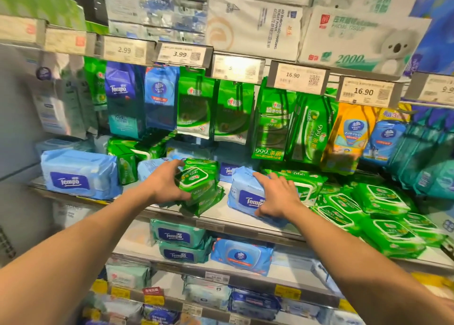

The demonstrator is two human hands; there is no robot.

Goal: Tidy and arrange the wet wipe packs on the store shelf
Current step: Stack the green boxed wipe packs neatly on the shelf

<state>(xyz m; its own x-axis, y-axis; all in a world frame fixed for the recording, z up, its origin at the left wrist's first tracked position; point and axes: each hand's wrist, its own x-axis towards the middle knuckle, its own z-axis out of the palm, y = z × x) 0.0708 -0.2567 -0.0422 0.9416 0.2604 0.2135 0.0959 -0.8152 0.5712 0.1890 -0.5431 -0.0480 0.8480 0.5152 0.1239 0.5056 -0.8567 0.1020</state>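
Observation:
On the middle shelf (221, 215) my left hand (164, 183) grips a small stack of green wet wipe packs (200, 184), thumb under and fingers over the top pack. To its right my right hand (276, 195) is clamped on the right end of a light blue Tempo wipe pack (242, 192), fingers across its top and thumb at its front lower edge. Another big blue Tempo pack (78, 173) lies at the shelf's left end. Several green packs (373, 209) lie in a loose pile at the right.
Hanging pouches of wipes, green (194, 103), blue (161, 96) and orange (348, 138), fill the pegs above, under a rail of price tags (180, 53). Lower shelves hold teal Tempo packs (179, 237) and a blue pack (242, 254). Tissue cartons sit on top.

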